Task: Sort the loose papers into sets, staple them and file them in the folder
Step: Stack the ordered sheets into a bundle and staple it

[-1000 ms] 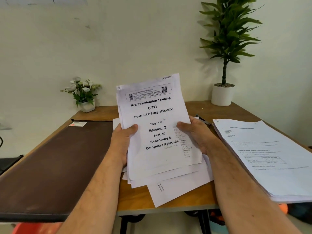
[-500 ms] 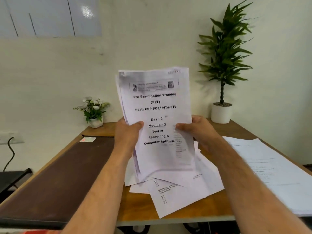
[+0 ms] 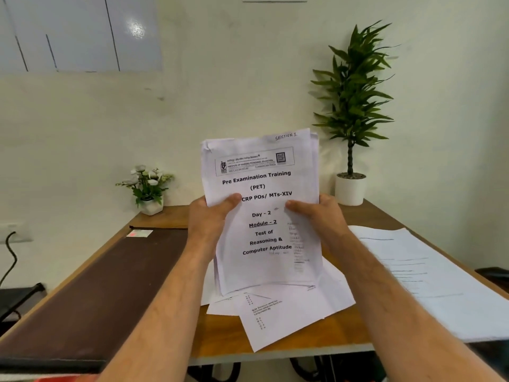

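Note:
I hold a set of white printed papers [image 3: 264, 194] upright over the middle of the wooden table [image 3: 289, 351]; the top sheet reads "Pre Examination Training". My left hand [image 3: 209, 219] grips the set's left edge and my right hand [image 3: 316, 216] grips its right edge, thumbs on the front. Under the set, several loose sheets [image 3: 292, 312] lie fanned on the table. A dark brown folder [image 3: 96, 293] lies shut on the left part of the table. No stapler shows.
A thick stack of printed papers [image 3: 429, 282] lies on the table's right side. A small white flower pot [image 3: 150, 188] stands at the back left and a tall potted plant [image 3: 351, 111] at the back right. A wall runs behind.
Both hands have raised the paper set off the loose sheets and tipped it upright, with their grip sliding higher on the page. The view has tilted upward.

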A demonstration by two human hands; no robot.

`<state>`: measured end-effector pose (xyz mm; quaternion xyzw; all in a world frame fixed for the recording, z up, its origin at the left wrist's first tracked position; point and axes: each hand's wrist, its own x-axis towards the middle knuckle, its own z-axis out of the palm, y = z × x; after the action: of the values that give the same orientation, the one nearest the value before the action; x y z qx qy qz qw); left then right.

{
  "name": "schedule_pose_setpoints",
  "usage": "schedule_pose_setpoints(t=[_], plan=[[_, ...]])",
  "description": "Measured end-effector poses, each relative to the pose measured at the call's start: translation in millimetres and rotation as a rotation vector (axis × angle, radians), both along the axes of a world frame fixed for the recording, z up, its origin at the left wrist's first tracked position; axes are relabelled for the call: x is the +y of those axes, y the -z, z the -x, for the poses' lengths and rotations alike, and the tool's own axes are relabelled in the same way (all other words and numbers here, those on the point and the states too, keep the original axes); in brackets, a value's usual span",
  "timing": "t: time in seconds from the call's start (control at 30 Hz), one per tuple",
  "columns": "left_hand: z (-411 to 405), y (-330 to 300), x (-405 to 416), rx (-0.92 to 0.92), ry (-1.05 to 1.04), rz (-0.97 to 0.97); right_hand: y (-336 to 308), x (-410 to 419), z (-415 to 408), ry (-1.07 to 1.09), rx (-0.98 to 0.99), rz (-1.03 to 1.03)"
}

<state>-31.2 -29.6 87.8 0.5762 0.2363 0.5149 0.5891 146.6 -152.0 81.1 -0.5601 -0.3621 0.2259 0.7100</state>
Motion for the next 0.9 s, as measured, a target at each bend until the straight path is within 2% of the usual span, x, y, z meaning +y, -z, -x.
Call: schedule_pose_setpoints(t=[0.4, 0.6, 0.8, 0.9], plan=[[2.6, -48.5, -9.9, -0.043, 0.005, -0.199, -40.9, -16.0, 3.4, 0.008, -0.1, -0.123], [6.8, -59.5, -9.4, -0.181, 0.081, -0.209, -49.7, -21.5, 4.4, 0.055, -0.148, -0.209], [9.8, -53.5, -3.8, -0.135, 0.036, -0.313, -47.4, -25.9, 9.4, 0.036, -0.113, -0.21], [7.2, -61.5, -5.2, -0.148, -0.029, -0.425, -56.1, -23.8, 13.0, 0.052, -0.142, -0.232]])
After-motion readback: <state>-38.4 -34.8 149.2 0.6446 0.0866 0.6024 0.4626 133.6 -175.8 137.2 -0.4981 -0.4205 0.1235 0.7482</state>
